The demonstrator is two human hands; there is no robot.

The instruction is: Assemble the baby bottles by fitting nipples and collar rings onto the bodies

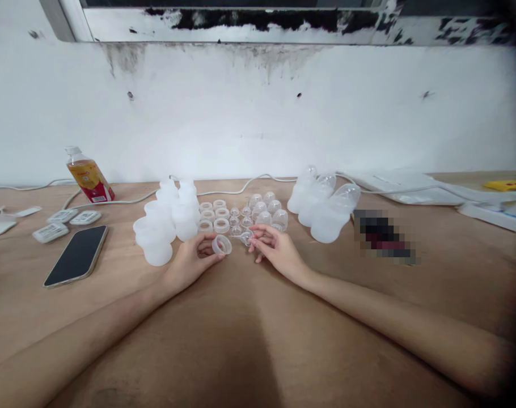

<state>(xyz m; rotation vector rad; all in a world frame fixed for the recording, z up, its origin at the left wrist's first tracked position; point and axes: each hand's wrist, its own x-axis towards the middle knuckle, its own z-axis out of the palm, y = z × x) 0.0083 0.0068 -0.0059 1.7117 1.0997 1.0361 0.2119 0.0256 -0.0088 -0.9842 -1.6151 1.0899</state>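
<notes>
My left hand (197, 254) is closed on a translucent screw ring (221, 245), tilted up off the table. Just to its right, my right hand (279, 252) pinches a clear silicone bottle nipple (246, 237) between thumb and fingers; ring and nipple are apart. Behind my left hand sit rows of similar collar rings (206, 215). More clear nipples (235, 221) lie beside these, and clear domed caps (263, 219) stand in rows behind my right hand. Frosted white bottles (157, 249) are grouped at the left.
Frosted bottles with clear domes (329, 222) stand at the right. Further left are a phone (76, 256), small white cases (50, 232) and a drink bottle (91, 177). A white cable (258, 180) runs along the wall. A blurred dark item (383, 237) and a plastic bag (406, 188) lie right.
</notes>
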